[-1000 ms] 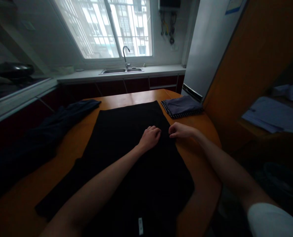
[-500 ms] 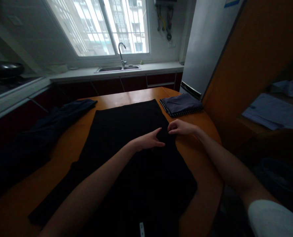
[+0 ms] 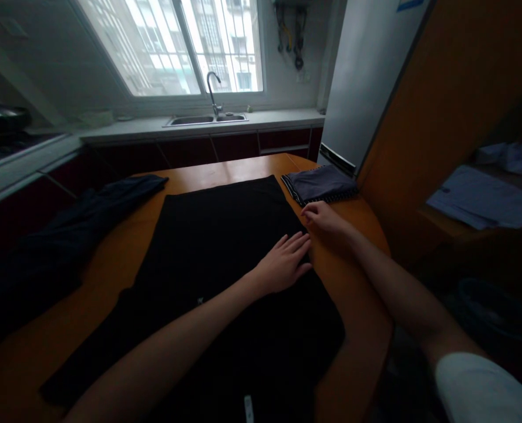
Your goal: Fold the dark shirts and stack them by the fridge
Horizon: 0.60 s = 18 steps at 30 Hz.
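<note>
A black T-shirt [image 3: 216,229] lies spread flat, its hem at the far side and a white neck label [image 3: 248,408] close to me. A small light logo [image 3: 200,301] shows on its front, beside my left forearm. My left hand [image 3: 282,264] rests palm down with fingers stretched out over the shirt's right side edge. Just beyond that edge, my right hand [image 3: 325,217] hovers low with loosely curled fingers; no cloth shows in them. The fingertips are very near the shirt, and whether they touch it is unclear.
Folded grey clothing [image 3: 320,183] with dotted trim sits at the wooden table's [image 3: 229,169] far right. A dark garment [image 3: 88,217] lies along the left. Behind are a counter with a sink [image 3: 192,120] and a fridge [image 3: 366,76]. Papers [image 3: 485,197] lie on a shelf at right.
My left hand has moved slightly right and flattened onto the shirt's edge. My right hand has shifted a little away from the edge. The logo has come into sight.
</note>
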{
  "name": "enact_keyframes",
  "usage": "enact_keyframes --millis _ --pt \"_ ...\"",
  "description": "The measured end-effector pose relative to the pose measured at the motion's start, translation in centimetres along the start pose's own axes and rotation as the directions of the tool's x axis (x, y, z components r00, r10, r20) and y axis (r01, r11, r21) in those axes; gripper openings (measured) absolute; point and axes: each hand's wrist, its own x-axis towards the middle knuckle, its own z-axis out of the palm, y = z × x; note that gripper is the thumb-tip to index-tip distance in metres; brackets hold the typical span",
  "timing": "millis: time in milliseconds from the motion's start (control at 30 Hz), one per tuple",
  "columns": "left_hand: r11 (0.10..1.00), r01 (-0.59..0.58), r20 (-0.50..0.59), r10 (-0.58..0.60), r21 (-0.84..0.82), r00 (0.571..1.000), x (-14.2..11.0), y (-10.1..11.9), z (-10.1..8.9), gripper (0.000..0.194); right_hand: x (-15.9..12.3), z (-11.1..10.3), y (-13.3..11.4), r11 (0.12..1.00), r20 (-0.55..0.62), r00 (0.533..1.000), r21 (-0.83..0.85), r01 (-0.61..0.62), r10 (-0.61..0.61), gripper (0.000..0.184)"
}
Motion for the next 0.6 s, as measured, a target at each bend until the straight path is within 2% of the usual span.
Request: enact_keyframes --millis 67,167,267,367,433,500,600 --pt "1.000 -0.003 0.067 0.001 0.027 0.998 -0.3 0.0 1.1 0.063 0.0 0.2 0.1 1.000 -0.008 1.000 0.000 -0.016 0.016 0.020" --pt "0.997 0.038 0.084 -0.044 0.072 0.996 -0.6 -0.2 2.0 0.070 -0.1 0.2 0.1 1.000 0.017 1.000 -0.009 -0.003 0.003 0.020" --pt "0.990 0.103 0.055 -0.109 0.100 0.993 -0.6 -0.3 2.3 0.076 -0.6 -0.7 -0.1 0.998 0.202 0.977 0.007 0.065 -0.065 0.025" --pt "0.981 0.166 0.048 -0.171 0.101 0.984 -0.3 -0.3 2.2 0.076 -1.2 -1.9 -0.3 0.994 0.425 0.899 0.025 0.108 -0.108 0.031" --pt "0.978 0.186 0.051 -0.191 0.095 0.980 -0.2 -0.3 2.1 0.072 -1.4 -2.4 -0.3 0.992 0.498 0.860 0.001 0.122 -0.106 0.033" --pt "0.978 0.192 0.048 -0.196 0.087 0.979 -0.2 -0.3 2.0 0.070 -1.5 -2.5 -0.2 0.990 0.515 0.851 -0.035 0.136 -0.099 0.030" --pt "0.980 0.181 0.038 -0.184 0.081 0.982 -0.2 -0.3 2.2 0.069 -1.2 -1.9 -0.2 0.983 0.491 0.865 -0.087 0.161 -0.098 0.023"
